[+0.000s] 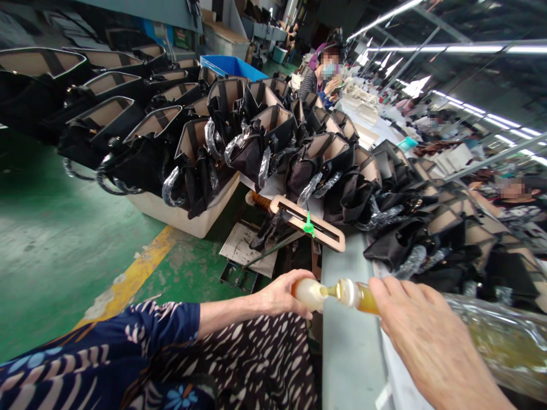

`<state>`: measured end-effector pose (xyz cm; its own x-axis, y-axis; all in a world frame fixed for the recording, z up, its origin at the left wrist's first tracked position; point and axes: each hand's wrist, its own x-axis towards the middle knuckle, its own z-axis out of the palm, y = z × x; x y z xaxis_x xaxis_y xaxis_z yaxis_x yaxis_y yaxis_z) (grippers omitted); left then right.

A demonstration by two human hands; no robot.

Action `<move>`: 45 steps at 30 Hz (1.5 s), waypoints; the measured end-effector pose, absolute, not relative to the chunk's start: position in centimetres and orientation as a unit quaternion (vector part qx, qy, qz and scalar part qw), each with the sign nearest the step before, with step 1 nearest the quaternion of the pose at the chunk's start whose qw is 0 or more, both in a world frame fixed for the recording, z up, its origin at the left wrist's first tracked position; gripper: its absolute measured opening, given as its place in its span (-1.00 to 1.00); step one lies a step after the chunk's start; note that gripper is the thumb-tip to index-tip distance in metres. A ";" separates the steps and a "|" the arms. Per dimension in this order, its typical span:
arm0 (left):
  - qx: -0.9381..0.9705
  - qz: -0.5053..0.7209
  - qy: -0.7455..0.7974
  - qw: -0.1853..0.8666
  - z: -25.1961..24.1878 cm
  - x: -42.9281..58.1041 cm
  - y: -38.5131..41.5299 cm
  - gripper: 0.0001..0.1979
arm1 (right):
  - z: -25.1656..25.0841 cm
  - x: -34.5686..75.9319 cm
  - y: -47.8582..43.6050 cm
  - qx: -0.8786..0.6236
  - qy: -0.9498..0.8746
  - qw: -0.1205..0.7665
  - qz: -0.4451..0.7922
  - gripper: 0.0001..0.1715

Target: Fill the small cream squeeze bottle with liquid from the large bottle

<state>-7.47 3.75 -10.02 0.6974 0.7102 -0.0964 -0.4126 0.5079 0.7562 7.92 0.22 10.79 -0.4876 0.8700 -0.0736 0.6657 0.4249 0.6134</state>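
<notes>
In the lower middle of the head view, my left hand is closed around a small whitish, translucent bottle. My right hand grips a large clear plastic bottle near its neck, tilted almost level. Yellowish liquid shows inside the large bottle. Its mouth points left at the small bottle's narrow opening, and yellow liquid spans the short gap between them. Both bottles are above the edge of a pale grey bench. Part of the large bottle is hidden behind my right hand.
Many black handbags with plastic-wrapped handles crowd a beige bin and the bench. A beige slotted frame with a green clip lies ahead. Behind are a blue bin and a masked person. Green floor lies left.
</notes>
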 end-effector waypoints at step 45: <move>0.367 0.329 0.192 0.849 -9.3 -6.4 3.8 -0.15 | 11.3 7.9 0.0 0.476 0.810 0.204 0.274 -0.61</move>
<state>-6.43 3.83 -9.31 0.7106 0.6985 -0.0842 -0.4172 0.5147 0.7490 7.90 0.01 11.33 -0.4634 0.8833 -0.0705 0.6598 0.3970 0.6380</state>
